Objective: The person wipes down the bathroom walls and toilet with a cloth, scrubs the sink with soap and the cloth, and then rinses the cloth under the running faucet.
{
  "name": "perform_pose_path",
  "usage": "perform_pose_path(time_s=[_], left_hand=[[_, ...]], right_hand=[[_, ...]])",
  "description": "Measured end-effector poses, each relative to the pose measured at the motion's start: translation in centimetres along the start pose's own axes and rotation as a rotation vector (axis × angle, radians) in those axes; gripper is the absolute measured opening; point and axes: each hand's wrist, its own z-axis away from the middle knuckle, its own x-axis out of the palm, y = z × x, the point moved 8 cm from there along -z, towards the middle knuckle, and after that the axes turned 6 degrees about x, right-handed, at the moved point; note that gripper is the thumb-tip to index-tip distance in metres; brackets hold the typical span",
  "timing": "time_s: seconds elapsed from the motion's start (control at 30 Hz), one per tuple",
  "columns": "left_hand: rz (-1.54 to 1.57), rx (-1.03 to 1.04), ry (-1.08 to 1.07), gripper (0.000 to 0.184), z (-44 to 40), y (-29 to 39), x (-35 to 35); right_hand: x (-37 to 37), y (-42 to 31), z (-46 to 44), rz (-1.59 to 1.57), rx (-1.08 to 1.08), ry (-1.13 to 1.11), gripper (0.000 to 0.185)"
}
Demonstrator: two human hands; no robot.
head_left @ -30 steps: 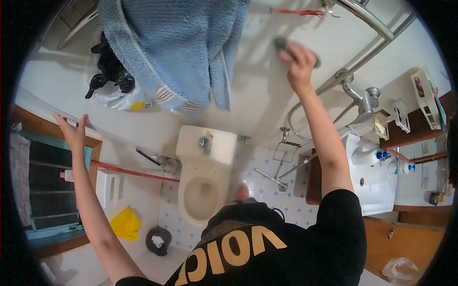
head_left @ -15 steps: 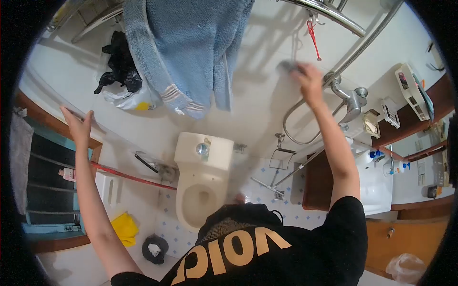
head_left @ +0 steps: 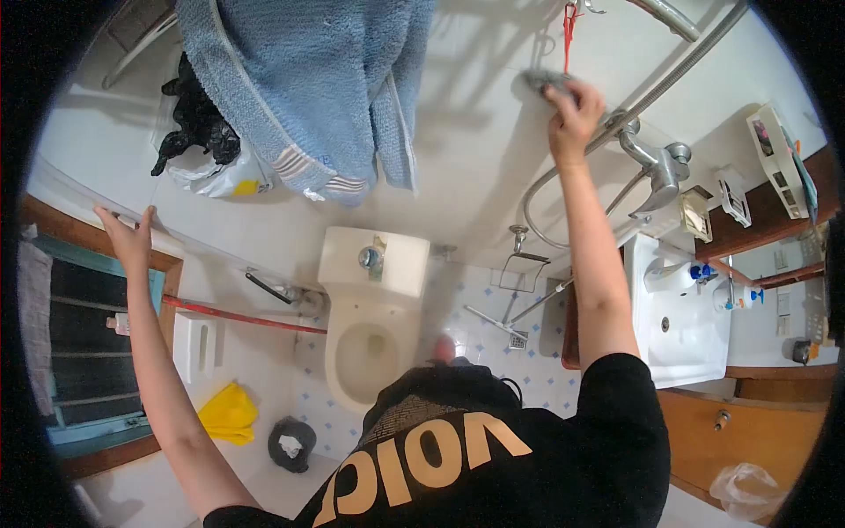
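Note:
A small grey scouring pad [head_left: 547, 81] is pressed to the white tiled wall [head_left: 480, 150] by my right hand [head_left: 576, 123], whose fingers close over it. The pad is slightly blurred, and my fingers cover part of it. Just above hangs a red cord [head_left: 569, 40], close to my fingertips. The shower hose [head_left: 638, 101] and the chrome mixer tap [head_left: 656, 172] are to the right of that hand. On the left, my left hand [head_left: 128, 238] rests at the wall above the window frame [head_left: 75, 224], thumb and fingers apart, holding nothing.
A blue towel [head_left: 308, 79] hangs beside a black plastic bag [head_left: 198, 119]. Below are the toilet [head_left: 374, 273], a red pole [head_left: 246, 315], a squeegee [head_left: 502, 326] and a small bin [head_left: 290, 444]. The washbasin [head_left: 691, 330] and a shelf [head_left: 779, 167] stand at right.
My right hand has moved the scouring pad up the wall, now beside the red cord. The view has shifted a little, with more of the washbasin showing. My left hand stays at the wall.

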Motion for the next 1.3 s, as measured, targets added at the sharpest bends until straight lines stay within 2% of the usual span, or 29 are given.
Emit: perform_pose_path(time_s=[0.1,0.23,0.27,0.3,0.33,0.43,0.5,0.57,0.7,0.8,0.9,1.07,1.13,1.17,1.23,1.27,1.3], left_hand=[[-0.006,0.035,0.016,0.103,-0.1,-1.7,0.9],[0.007,0.008,0.049,0.104,0.0,-0.4,0.4],[-0.011,0.009,0.043,0.104,0.1,-0.6,0.6],[-0.029,0.010,0.036,0.104,0.1,-0.7,0.7],[0.001,0.006,0.043,0.104,0.1,-0.5,0.6],[-0.001,-0.016,0.041,0.102,0.2,-0.4,0.7],[0.020,-0.029,0.039,0.101,0.3,-0.1,0.5],[0.039,-0.039,0.025,0.100,0.4,0.3,0.5],[0.066,-0.027,0.040,0.099,0.6,-0.1,1.0],[0.020,-0.021,0.046,0.099,0.7,-0.3,1.1],[0.019,-0.030,0.040,0.099,0.5,-0.1,1.1],[0.047,-0.003,0.049,0.101,0.6,-0.7,1.3],[0.075,-0.018,0.006,0.101,0.4,-0.5,1.0],[0.112,-0.029,-0.026,0.102,0.4,-0.3,1.1],[0.109,-0.041,-0.016,0.102,0.6,-0.1,1.0],[0.109,-0.048,0.000,0.102,0.6,-0.1,0.9],[0.100,-0.053,0.000,0.102,0.7,-0.3,1.0]], right_hand=[[1.5,0.8,6.2,0.013,0.045,-0.171,0.035],[2.3,0.3,12.7,-0.024,0.032,-0.406,0.026],[1.8,-0.1,13.7,-0.023,0.025,-0.392,0.026],[1.8,0.2,14.7,-0.020,0.109,-0.444,0.025],[1.8,0.4,14.5,-0.017,0.191,-0.492,0.023],[-0.2,-0.9,10.7,-0.035,0.076,-0.487,0.023],[-1.2,2.6,6.7,-0.315,0.709,-0.415,0.032],[-4.1,0.7,1.0,-0.051,0.156,-0.221,0.047],[-7.2,2.1,-7.7,-0.005,0.171,0.168,0.054],[-5.6,3.4,-9.0,-0.030,0.231,0.240,0.054],[-3.1,1.1,-6.8,-0.044,0.206,0.252,0.055],[2.4,-3.5,-3.0,-0.089,0.139,0.092,0.060],[4.5,-5.7,-2.1,-0.104,-0.010,-0.030,0.059],[5.2,-6.1,-1.3,-0.110,-0.006,-0.039,0.059],[8.4,-7.9,1.5,-0.122,-0.166,-0.264,0.049],[8.8,-8.0,2.8,-0.131,-0.165,-0.266,0.049],[10.1,-8.7,5.2,-0.142,-0.249,-0.415,0.041]])
